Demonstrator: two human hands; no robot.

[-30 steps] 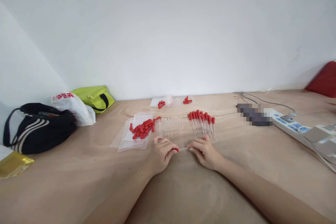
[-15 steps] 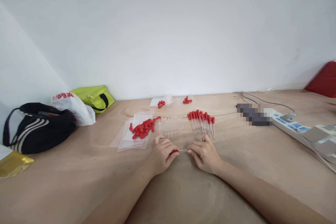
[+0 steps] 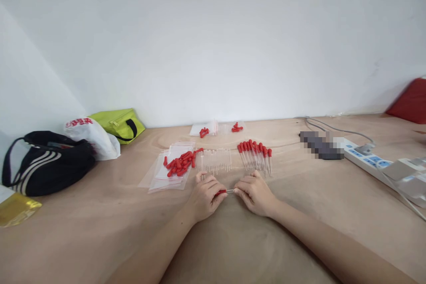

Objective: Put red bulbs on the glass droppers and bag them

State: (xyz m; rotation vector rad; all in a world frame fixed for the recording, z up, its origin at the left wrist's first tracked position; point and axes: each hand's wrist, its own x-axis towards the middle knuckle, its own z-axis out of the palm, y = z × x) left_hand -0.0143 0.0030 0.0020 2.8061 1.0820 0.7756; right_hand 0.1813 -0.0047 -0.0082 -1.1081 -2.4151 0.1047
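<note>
Behind everything rises a pale wall (image 3: 213,44), and below it spreads a brown tabletop (image 3: 213,253) that carries the rest. Toward its left end sits a black handbag (image 3: 56,166) with white stripes; over at the right lies a white power strip (image 3: 361,159) with blue-marked sockets. A white plastic bag (image 3: 95,140) with red lettering stands just beside the handbag, next to a lime-green zip pouch (image 3: 121,124). Near the power strip's far end is a dark object (image 3: 321,145), blurred out.

Around the middle, the left hand (image 3: 207,197) and the right hand (image 3: 253,193) face each other, fingertips near but apart. Beyond the left hand and farther left, clear zip bags (image 3: 176,182) lie flat beneath a heap of red dropper bulbs (image 3: 181,164). Beyond the right hand fan several capped droppers (image 3: 255,147), red ends toward the wall. Between heap and fan runs a row of bare dropper tubes (image 3: 214,159).

Slimmest is the piece being held: a clear dropper tube (image 3: 230,191) bridges the narrow gap between the hands, its left end meeting a red bulb (image 3: 220,192). The left grip pinches that bulb between thumb and fingers, partly covering it; the right grip is pressed together on the tube's other end. How deep the tube sits inside the bulb cannot be told.
</note>
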